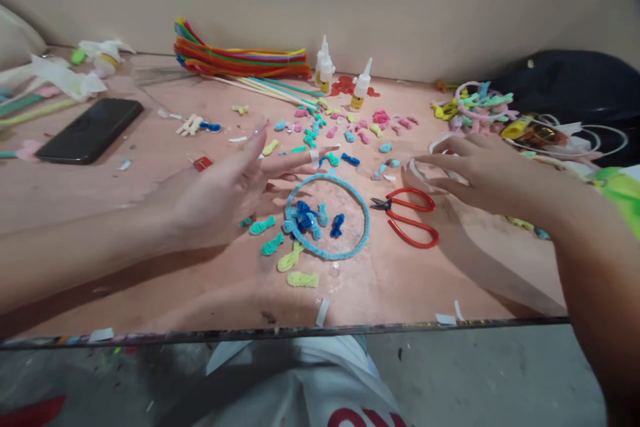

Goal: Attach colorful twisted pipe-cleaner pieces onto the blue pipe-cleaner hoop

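Observation:
My left hand (230, 183) hovers over the table left of a light-blue pipe-cleaner ring (367, 213), fingers spread, holding nothing. A white strip is wrapped around one of its fingers. Inside the ring lie small blue twisted fish shapes (338, 225); green fish shapes (273, 244) and yellow-green ones (303, 279) rest beside it. My right hand (475, 163) reaches over a pale ring-shaped item (416, 172), fingers stretched and apart; whether they touch it is unclear. Red-handled scissors (413, 199) lie between the ring and my right hand, blades pointing left.
A bundle of coloured pipe cleaners (240, 60) lies at the back, near small glue bottles (360, 87). More small fish shapes are scattered mid-table. A black phone (93, 130) lies left. At right are a pastel pipe-cleaner pile (480, 107) and a dark bag (575, 87).

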### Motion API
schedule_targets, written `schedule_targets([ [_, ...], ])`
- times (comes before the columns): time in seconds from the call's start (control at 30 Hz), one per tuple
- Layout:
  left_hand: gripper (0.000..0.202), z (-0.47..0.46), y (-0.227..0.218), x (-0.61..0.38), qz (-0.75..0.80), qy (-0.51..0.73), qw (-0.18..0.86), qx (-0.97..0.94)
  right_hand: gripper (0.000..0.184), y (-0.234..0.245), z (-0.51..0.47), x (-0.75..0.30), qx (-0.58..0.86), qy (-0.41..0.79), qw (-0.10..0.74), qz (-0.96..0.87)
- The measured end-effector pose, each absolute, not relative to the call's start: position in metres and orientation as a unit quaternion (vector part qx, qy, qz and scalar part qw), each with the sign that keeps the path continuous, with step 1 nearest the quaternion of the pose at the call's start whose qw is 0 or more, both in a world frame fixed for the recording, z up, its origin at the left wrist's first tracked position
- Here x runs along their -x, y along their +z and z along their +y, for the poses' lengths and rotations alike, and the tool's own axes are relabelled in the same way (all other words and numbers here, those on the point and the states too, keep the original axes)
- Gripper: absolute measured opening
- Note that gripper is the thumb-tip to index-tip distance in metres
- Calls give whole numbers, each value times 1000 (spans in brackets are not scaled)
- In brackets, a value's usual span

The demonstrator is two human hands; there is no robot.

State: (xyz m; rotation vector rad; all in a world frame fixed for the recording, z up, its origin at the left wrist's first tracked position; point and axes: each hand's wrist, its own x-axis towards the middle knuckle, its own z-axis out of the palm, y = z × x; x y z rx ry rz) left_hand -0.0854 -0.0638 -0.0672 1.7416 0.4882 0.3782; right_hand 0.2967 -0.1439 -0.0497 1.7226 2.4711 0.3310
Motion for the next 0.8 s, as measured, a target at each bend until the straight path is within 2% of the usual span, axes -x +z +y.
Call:
schedule_targets([
  [0.07, 85, -70, -64, 87, 193, 138, 621, -747, 51, -40, -148, -279, -571, 148, 68, 805],
  [0.17, 85, -77, -63, 89, 180, 143, 635, -738, 51, -24, -148, -246, -570, 160, -13, 806],
  [0.27, 89, -80, -68, 90, 192, 162, 592, -766, 56, -21, -139, -227, -535, -1, -175, 826],
  [0.33, 90, -81, -70, 91, 197, 177, 602, -753, 65, -27, -131, -227, -521, -112, -216, 818],
  [0.47, 84, -81, -71, 95, 185, 174, 657, -710, 85, -41, -122, -228, -522, -143, -263, 799],
  [0.5, 83, -81, -71, 95, 184, 175, 658, -709, 80, -43, -122, -223, -519, -171, -289, 786],
  [0.6, 83, -84, -72, 94, 180, 177, 660, -708, 37, -48, -130, -196, -496, -317, -369, 719],
  [0.63, 82, -86, -72, 93, 176, 173, 659, -710, 31, -49, -133, -186, -482, -378, -384, 691],
  [0.7, 81, -91, -71, 90, 168, 167, 646, -726, 34, -53, -140, -166, -456, -472, -391, 645],
  [0.8, 76, -98, -72, 88, 180, 188, 583, -770, 35, -59, -147, -148, -455, -518, -411, 597],
])
